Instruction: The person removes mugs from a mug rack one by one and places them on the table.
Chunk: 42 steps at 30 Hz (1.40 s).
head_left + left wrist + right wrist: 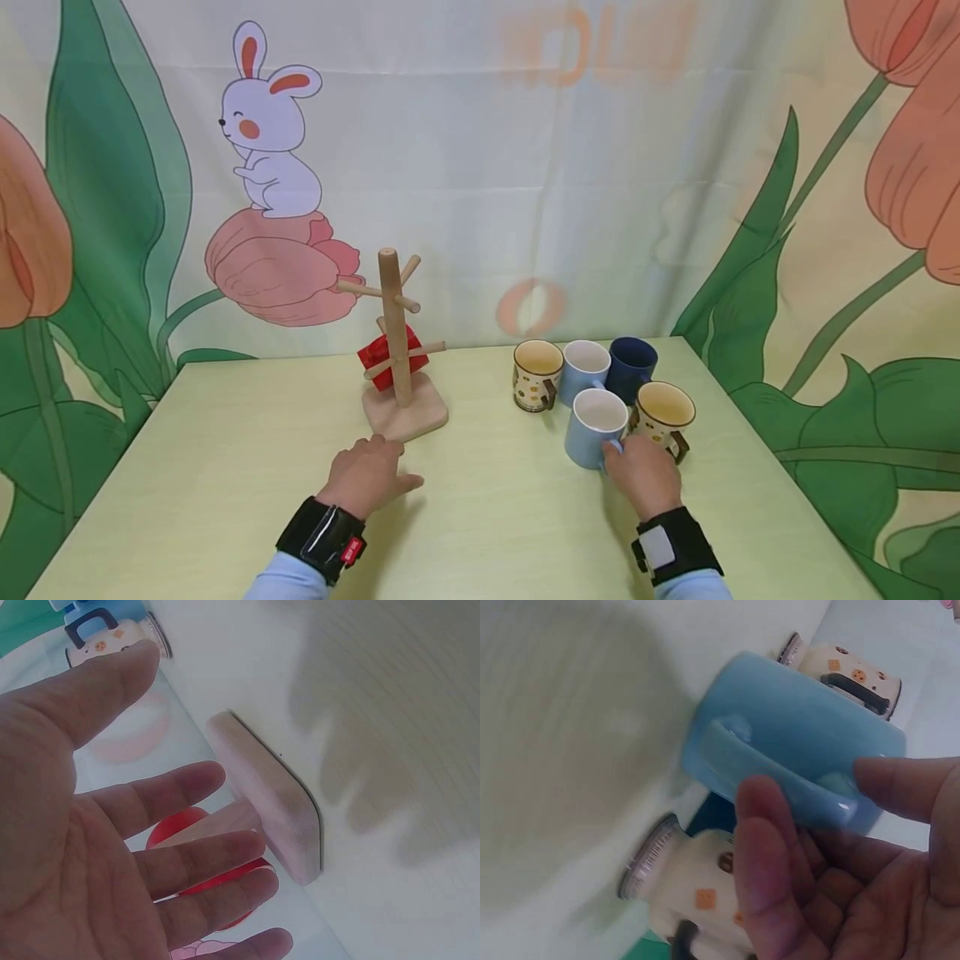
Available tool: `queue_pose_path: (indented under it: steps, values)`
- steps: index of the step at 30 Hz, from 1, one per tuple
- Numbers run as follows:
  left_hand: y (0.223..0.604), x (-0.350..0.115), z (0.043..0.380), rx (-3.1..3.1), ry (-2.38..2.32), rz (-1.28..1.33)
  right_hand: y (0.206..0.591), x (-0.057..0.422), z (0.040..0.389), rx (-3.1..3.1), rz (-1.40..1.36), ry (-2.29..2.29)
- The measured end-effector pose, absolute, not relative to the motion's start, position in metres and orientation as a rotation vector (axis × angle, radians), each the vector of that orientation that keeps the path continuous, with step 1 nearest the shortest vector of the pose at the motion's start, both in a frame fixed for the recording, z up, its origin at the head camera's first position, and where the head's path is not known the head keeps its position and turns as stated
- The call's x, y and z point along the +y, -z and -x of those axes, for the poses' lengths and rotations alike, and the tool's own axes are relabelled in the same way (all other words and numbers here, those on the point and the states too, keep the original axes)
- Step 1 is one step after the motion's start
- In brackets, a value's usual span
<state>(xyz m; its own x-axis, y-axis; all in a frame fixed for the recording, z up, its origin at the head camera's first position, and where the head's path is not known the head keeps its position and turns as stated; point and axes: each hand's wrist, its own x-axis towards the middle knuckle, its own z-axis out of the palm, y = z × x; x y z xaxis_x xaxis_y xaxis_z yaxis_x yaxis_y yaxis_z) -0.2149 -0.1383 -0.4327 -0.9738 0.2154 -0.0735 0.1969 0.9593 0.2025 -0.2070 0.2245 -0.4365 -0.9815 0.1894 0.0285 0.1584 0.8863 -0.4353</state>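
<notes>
My right hand (647,475) has its fingers curled at the handle of a light blue mug (592,433), and the thumb touches the handle's upper end in the right wrist view. The mug is upright; whether it touches the table is unclear. My left hand (366,479) is held over the table with fingers spread and holds nothing. Just beyond it stands a wooden mug tree (397,333) with pegs and a square base. Behind its post a red mug (375,354) hangs tilted, partly hidden. Close to my right hand is a spotted cream mug (666,406) with a brown handle.
Farther back on the right stand another spotted cream mug (537,375), a second light blue mug (584,367) and a dark blue mug (632,362), close together. A printed cloth (450,167) hangs behind the pale table (225,467).
</notes>
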Motion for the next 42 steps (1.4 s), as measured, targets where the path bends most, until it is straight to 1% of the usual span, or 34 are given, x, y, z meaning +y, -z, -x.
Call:
queue_pose_path:
  steps: [8,13,18,22,31,35,42]
  values:
    - [0.429,-0.145,0.220,3.017,-0.298,-0.265,0.420,0.218,0.206,-2.942,0.411,-0.514]
    - [0.427,-0.152,0.221,3.077,-0.308,-0.240,0.413,0.211,0.205,-2.917,0.390,-0.467]
    - [0.422,-0.160,0.226,3.123,-0.348,-0.191,0.411,0.197,0.205,-2.901,0.322,-0.416]
    - [0.415,-0.165,0.234,3.154,-0.390,-0.113,0.410,0.181,0.205,-2.894,0.259,-0.476]
    - [0.401,-0.176,0.253,3.295,-0.565,-0.083,0.426,0.141,0.207,-2.875,-0.061,-0.563]
    - [0.394,-0.177,0.265,3.319,-0.552,-0.086,0.436,0.126,0.208,-2.893,-0.187,-0.561]
    - [0.385,-0.175,0.279,3.266,-0.440,-0.085,0.444,0.115,0.206,-2.926,-0.217,-0.611]
